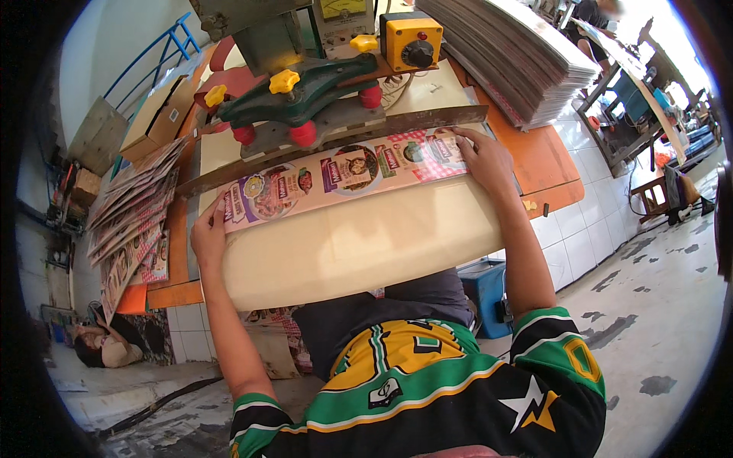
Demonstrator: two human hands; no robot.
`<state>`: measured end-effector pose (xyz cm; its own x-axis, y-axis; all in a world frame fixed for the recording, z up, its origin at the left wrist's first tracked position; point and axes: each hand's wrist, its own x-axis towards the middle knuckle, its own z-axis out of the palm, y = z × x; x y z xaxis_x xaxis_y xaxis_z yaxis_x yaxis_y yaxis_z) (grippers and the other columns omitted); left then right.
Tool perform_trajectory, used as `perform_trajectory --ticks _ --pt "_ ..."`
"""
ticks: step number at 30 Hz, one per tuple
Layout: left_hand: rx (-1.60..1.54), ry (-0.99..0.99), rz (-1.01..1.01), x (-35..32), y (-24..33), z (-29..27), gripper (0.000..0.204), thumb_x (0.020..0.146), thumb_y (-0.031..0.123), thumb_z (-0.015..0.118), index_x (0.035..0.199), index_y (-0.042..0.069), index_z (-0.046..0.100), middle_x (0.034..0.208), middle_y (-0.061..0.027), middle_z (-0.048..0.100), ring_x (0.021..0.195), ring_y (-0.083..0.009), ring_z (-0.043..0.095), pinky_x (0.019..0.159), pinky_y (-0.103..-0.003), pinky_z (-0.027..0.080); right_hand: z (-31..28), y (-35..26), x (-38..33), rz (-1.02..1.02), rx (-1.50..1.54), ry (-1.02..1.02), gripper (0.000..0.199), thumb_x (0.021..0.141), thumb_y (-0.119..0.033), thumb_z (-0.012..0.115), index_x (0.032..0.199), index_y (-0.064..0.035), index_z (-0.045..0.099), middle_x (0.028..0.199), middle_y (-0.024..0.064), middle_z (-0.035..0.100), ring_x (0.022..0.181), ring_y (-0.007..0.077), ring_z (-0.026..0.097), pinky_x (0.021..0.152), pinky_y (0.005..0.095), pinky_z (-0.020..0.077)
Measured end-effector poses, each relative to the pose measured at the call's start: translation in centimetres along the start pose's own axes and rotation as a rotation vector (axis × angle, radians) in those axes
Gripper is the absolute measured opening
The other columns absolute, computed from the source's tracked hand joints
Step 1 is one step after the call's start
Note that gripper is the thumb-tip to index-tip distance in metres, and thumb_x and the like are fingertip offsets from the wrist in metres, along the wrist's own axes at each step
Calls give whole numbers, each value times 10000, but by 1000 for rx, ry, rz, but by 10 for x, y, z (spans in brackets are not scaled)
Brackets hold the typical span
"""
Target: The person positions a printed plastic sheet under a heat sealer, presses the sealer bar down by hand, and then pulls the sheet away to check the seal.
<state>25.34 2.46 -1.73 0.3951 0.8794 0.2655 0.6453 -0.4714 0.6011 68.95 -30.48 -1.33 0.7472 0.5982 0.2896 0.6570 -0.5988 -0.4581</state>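
A long glossy printed sheet [343, 174] with food pictures and red checks lies across a cream padded board [359, 243]. Its far edge runs along a worn metal bar [336, 148]. My left hand [208, 237] pinches the sheet's left end, while my right hand [485, 159] grips the right end near the bar. Just beyond stands a green cast-metal press head [305, 101] with yellow knobs and red feet, above a flat metal plate. The fingertips are partly hidden at the sheet's edges.
Loose printed sheets [137, 217] pile up at the left beside an open cardboard box [160, 118]. A tall stack of boards [511, 57] stands at the back right. Near the press sits a yellow control box [412, 42] with a black dial. A blue bin [487, 298] is below the table.
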Motion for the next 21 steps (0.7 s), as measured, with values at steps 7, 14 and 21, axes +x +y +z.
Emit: perform_trajectory --ticks 7,14,21 --pt "45 0 -33 1 -1 0 361 1030 434 568 1300 246 718 1055 -207 744 981 -332 726 862 -359 527 0 -2 0 18 19 2 327 1002 -430 570 1218 -267 755 1050 137 762 979 352 709 839 455 535" --pt "65 -4 -51 -1 4 -1 369 1030 439 569 1306 242 715 1062 -203 746 987 -327 727 858 -359 528 -1 -2 -1 34 43 0 335 998 -443 581 1229 -270 751 1031 143 761 970 357 709 829 457 533" --pt "45 -14 -5 -1 -4 -1 373 1047 418 550 1339 236 693 1104 -198 745 1002 -303 729 866 -352 524 1 -1 -2 43 75 12 335 1002 -451 578 1242 -288 746 1007 157 759 960 359 711 818 464 534"
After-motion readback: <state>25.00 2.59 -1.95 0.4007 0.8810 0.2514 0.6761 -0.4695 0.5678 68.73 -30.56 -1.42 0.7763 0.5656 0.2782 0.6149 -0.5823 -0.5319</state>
